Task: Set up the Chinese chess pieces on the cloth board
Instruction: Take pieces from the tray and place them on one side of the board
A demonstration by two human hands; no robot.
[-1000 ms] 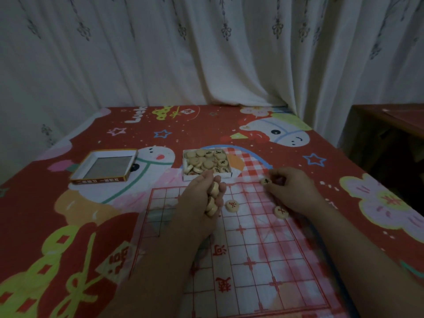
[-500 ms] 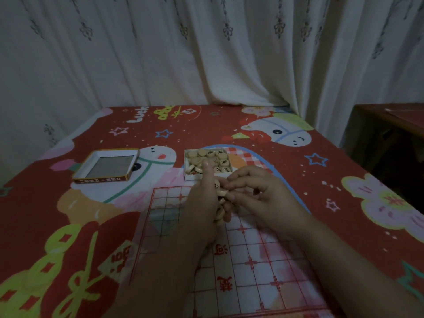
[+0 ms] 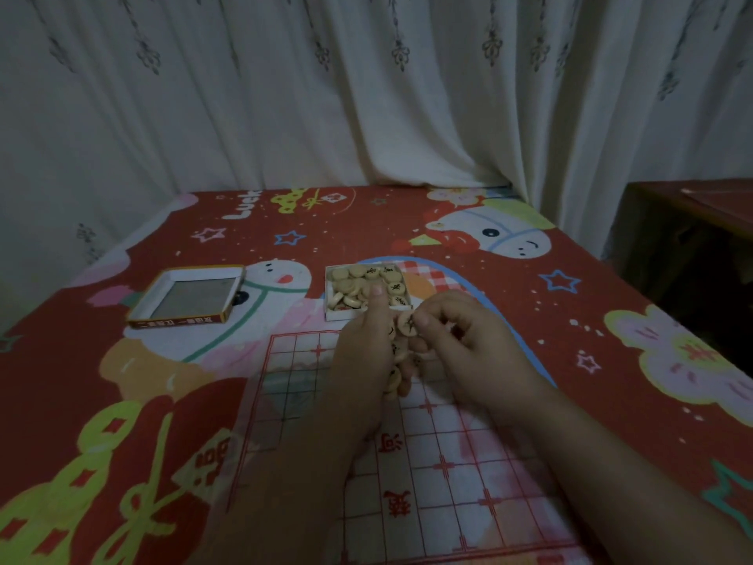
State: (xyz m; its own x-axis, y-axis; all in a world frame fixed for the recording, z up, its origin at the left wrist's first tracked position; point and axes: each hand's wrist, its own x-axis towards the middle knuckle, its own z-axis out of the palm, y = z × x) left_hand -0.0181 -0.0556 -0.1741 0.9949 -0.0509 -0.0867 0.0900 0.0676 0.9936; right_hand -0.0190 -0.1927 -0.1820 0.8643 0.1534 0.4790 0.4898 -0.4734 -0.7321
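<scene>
The left hand (image 3: 362,360) grips a stack (image 3: 394,373) of pieces; the right hand (image 3: 464,348) pinches one disc (image 3: 406,325) by its rim; light, hard, likely slippery.

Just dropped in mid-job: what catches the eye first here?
Both hands meet at centre over the far edge of the cloth board: the left hand grips a stack of pieces, the right hand pinches one piece. Behind sits the box of pieces, its lid to the left.
</scene>
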